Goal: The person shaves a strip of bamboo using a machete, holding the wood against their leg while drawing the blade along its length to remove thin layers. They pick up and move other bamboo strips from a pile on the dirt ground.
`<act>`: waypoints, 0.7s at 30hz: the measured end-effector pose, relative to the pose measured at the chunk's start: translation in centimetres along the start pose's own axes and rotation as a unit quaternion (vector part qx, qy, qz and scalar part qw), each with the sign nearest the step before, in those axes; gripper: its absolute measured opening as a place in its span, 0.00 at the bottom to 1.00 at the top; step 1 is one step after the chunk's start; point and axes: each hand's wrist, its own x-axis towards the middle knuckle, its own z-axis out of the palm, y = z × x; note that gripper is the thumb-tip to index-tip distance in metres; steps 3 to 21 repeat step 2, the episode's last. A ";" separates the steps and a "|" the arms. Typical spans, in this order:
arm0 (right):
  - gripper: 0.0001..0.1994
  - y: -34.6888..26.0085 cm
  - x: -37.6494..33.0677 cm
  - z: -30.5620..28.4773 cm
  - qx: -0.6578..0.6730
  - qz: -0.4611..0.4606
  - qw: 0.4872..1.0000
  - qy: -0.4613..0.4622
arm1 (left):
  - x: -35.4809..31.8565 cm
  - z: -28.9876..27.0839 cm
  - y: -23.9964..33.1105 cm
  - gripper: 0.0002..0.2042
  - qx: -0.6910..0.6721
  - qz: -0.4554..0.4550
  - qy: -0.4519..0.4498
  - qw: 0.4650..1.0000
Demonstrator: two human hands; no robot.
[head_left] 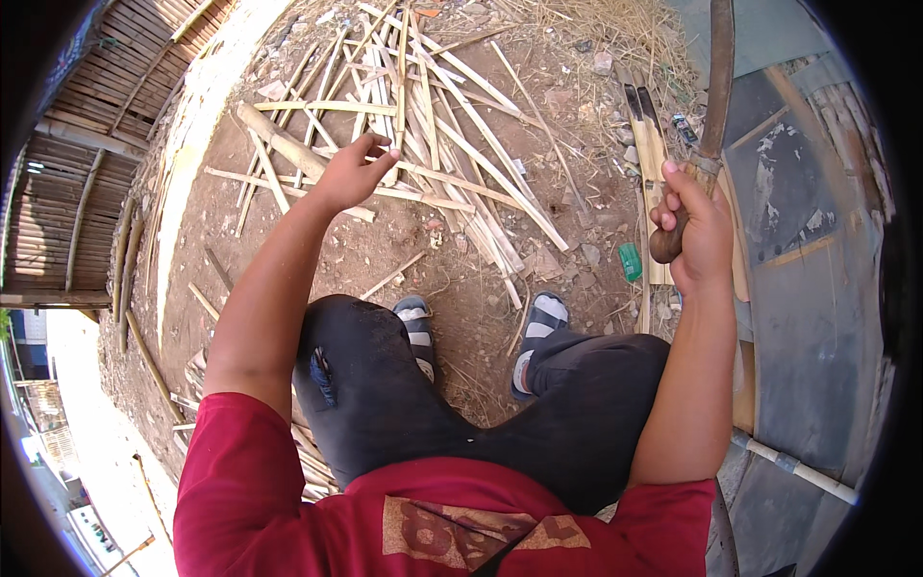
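Observation:
My right hand (pixel 694 226) is closed round the wooden handle of a machete (pixel 717 87). Its long dark blade points up and away, past the top edge of the view. My left hand (pixel 358 175) is stretched out over a pile of split bamboo strips (pixel 452 144), thumb and fingers apart, with nothing visible in it. Close beside its fingers lies a thick pale wooden pole (pixel 281 139), partly hidden behind the hand and wrist. The strips lie crisscrossed on the dirt ground ahead of my feet.
More strips (pixel 312 462) lie by my left leg. At right, long split bamboo pieces (pixel 654 163) lie near a green plastic scrap (pixel 630 261), beside grey sheeting (pixel 808 337). A slatted bamboo wall (pixel 58 212) stands at left. Dry straw (pixel 615 29) covers the far ground.

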 end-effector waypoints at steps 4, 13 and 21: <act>0.12 0.2 0.4 -1.0 0.019 0.012 0.999 0.027 | 3.2 2.7 2.4 0.28 0.061 0.011 -0.057 0.996; 0.12 0.2 0.4 -1.0 0.019 0.012 0.999 0.027 | 3.2 2.7 2.4 0.28 0.061 0.011 -0.057 0.996; 0.12 0.2 0.4 -1.0 0.019 0.012 0.999 0.027 | 3.2 2.7 2.4 0.28 0.061 0.011 -0.057 0.996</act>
